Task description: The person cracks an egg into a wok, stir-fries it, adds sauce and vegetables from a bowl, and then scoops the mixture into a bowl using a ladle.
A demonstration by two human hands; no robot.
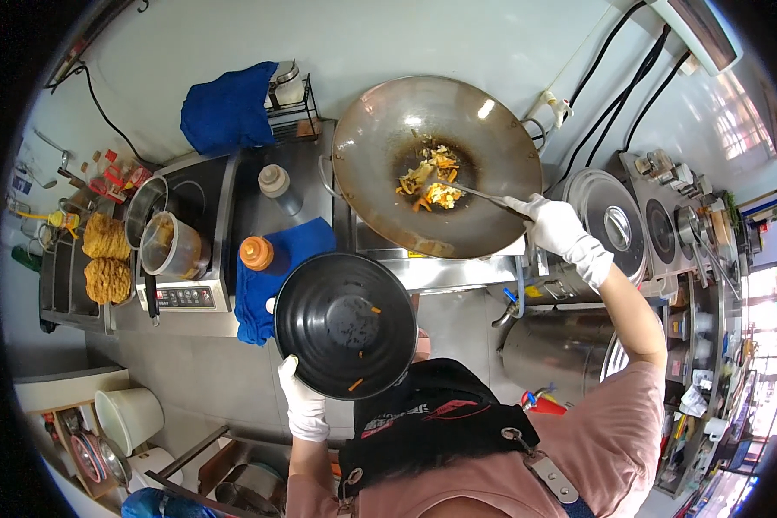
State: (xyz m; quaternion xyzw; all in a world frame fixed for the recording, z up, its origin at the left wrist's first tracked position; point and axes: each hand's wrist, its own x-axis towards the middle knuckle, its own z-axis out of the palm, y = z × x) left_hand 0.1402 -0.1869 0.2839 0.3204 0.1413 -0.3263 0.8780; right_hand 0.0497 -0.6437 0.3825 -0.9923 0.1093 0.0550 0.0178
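Note:
My left hand [304, 401], in a white glove, grips the lower left rim of a black bowl [346, 324]. A few orange strips cling to the bowl's inside. In my gloved right hand [552, 228] is the handle of a metal spatula [472, 190], which reaches into a large steel wok [375, 129]. The spatula's blade is partly hidden by the food. Scrambled egg with orange and greenish strips [437, 178] lies at the wok's darkened bottom. The bowl is held below and to the left of the wok, in front of the counter's edge.
Left of the wok stand a squeeze bottle with orange sauce [256, 253] on a blue cloth [311, 236] and a grey-capped bottle [274, 181]. Farther left, a plastic tub [168, 246] sits on an induction cooker [197, 292]. A lidded steel pot [605, 220] stands at right.

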